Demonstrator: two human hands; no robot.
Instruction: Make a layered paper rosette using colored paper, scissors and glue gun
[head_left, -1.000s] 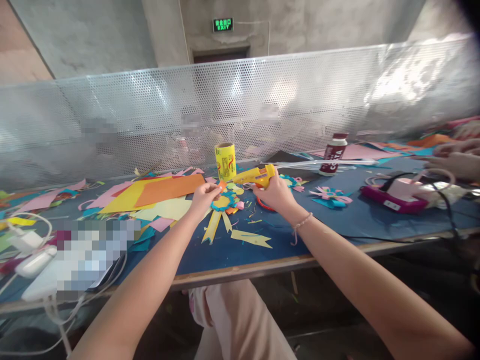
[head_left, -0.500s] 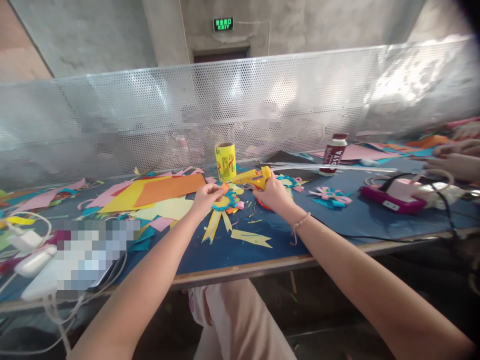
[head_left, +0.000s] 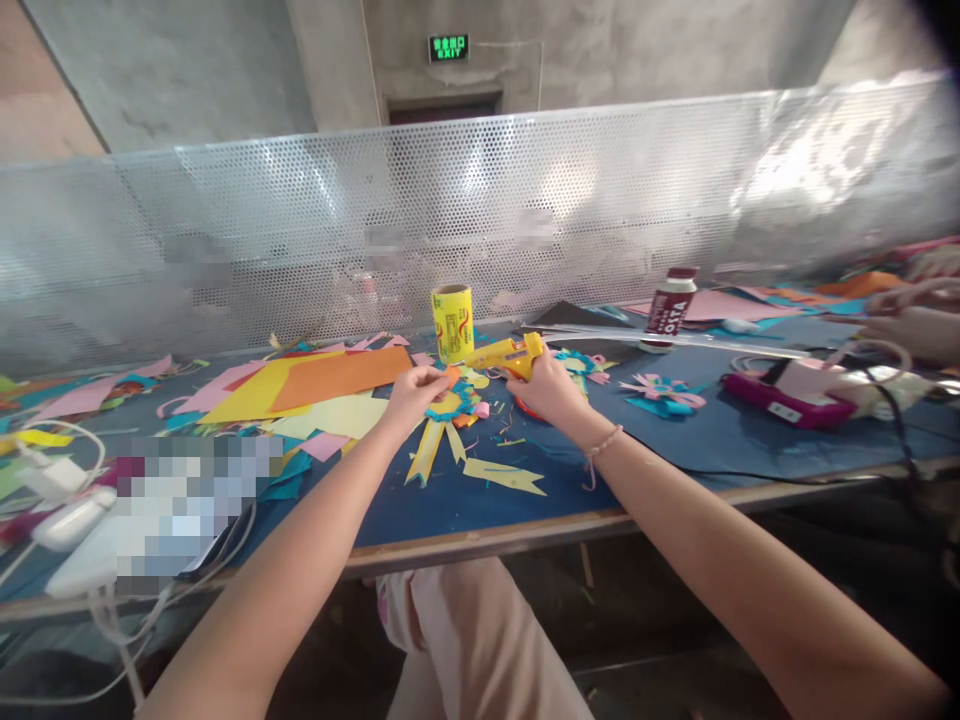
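Observation:
My right hand (head_left: 553, 388) is wrapped round a yellow hot glue gun (head_left: 504, 352), whose nozzle points left. My left hand (head_left: 415, 397) pinches a small orange paper piece (head_left: 452, 376) close to the nozzle; whether the two touch I cannot tell. Below the fingers lies a paper rosette (head_left: 450, 405) with a blue rim, a yellow middle and yellow ribbon tails (head_left: 426, 455). A loose pale yellow strip with a notched end (head_left: 506, 475) lies nearer the table edge. Behind the gun stands a yellow printed roll (head_left: 452, 325).
Coloured paper sheets (head_left: 337, 380) and scraps spread to the left. Pink-blue paper flower (head_left: 660, 393), brown-labelled bottle (head_left: 670, 310), clear glue sticks (head_left: 675, 341) and purple power strip (head_left: 787, 402) lie right, with a black cord. Another person's hands (head_left: 919, 310) are at far right. A perforated metal screen (head_left: 300, 240) stands behind.
My hands, the glue gun and the orange piece hold nearly the same positions. At far right, the other person's hands have shifted slightly, and the clear sticks reach a little farther right.

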